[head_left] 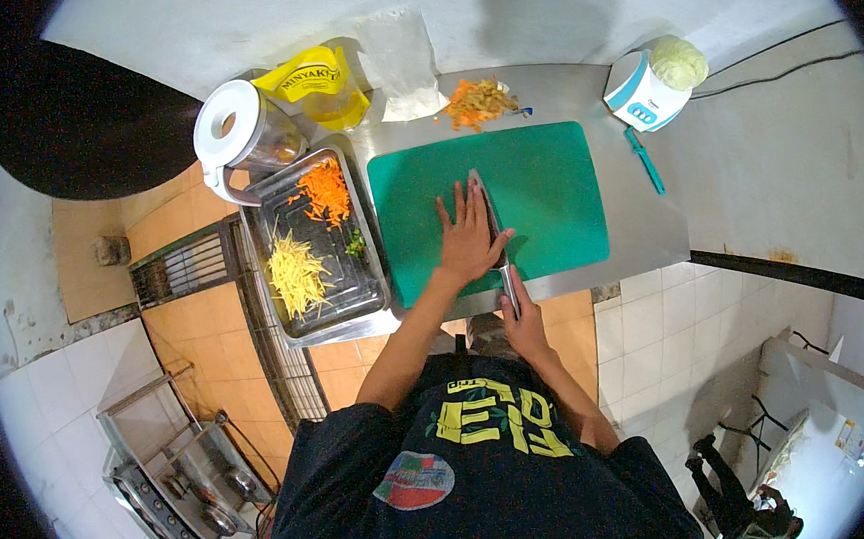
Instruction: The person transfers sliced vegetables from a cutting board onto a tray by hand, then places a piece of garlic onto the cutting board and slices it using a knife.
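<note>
Gripping the knife [489, 205] by its handle over the green cutting board [557, 201], my left palm down beside the blade

Its long axis runs almost straight away from me, the tip far off and leaning slightly left, the handle toward my body, past the board's near edge. The fingers of my right hand [527, 325] wrap that handle; my left hand [467, 245] lies flat, fingers spread and grasping nothing, its thumb reaching across the rear of the blade. The steel table [650, 229] also carries peelings [481, 104] beyond the board, a teal peeler [646, 161] and a white scale [635, 95] at right. At left, a metal tray [359, 293] holds orange shreds [325, 190] and pale yellow shreds [296, 275]; orange tiles [207, 345] pave the floor below
</note>
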`<state>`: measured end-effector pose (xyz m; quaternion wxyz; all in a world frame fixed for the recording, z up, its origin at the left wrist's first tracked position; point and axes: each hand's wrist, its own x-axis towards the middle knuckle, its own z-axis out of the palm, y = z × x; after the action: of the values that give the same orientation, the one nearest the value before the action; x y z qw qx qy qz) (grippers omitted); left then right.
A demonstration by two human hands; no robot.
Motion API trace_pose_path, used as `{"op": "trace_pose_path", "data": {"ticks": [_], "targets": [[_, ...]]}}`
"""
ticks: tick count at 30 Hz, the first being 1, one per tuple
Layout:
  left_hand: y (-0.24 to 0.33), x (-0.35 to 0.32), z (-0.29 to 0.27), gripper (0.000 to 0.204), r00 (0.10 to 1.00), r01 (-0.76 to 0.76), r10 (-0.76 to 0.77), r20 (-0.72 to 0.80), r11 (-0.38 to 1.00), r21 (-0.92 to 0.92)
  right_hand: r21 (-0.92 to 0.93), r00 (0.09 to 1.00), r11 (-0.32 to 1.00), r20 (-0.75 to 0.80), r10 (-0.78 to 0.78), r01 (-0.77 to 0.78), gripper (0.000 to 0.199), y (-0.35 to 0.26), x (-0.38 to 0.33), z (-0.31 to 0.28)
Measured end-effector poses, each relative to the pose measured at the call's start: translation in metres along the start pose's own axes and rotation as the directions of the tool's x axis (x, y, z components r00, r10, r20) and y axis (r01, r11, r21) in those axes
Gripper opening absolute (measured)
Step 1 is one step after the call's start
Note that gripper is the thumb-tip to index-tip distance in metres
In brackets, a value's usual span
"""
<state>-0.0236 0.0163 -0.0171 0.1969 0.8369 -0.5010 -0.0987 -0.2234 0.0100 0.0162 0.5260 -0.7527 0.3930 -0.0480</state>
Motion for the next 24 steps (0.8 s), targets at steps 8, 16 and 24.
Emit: {"op": "trace_pose_path", "data": {"ticks": [8, 16, 24], "targets": [[-0.001, -0.006, -0.008, 0.096, 1.0, 0.011, -0.012, -0.014, 0.999, -0.044, 0.137, 0.999, 0.989, 0.029, 0.045, -0.048, 0.059, -0.014, -0.003, 0.016], [-0.061, -0.028, -0.071, 0.092, 0.966, 0.173, -0.163, -0.203, 0.985, 0.029, 0.16, 0.986, 0.987, 0.157, -0.049, 0.024, 0.059, -0.084, 0.0, 0.056], [-0.156, -0.029, -0.103, 0.095, 0.903, 0.324, -0.332, -0.274, 0.943, -0.073, 0.092, 0.962, 0.995, 0.266, -0.061, 0.038, 0.061, -0.136, -0.015, 0.096]]}}
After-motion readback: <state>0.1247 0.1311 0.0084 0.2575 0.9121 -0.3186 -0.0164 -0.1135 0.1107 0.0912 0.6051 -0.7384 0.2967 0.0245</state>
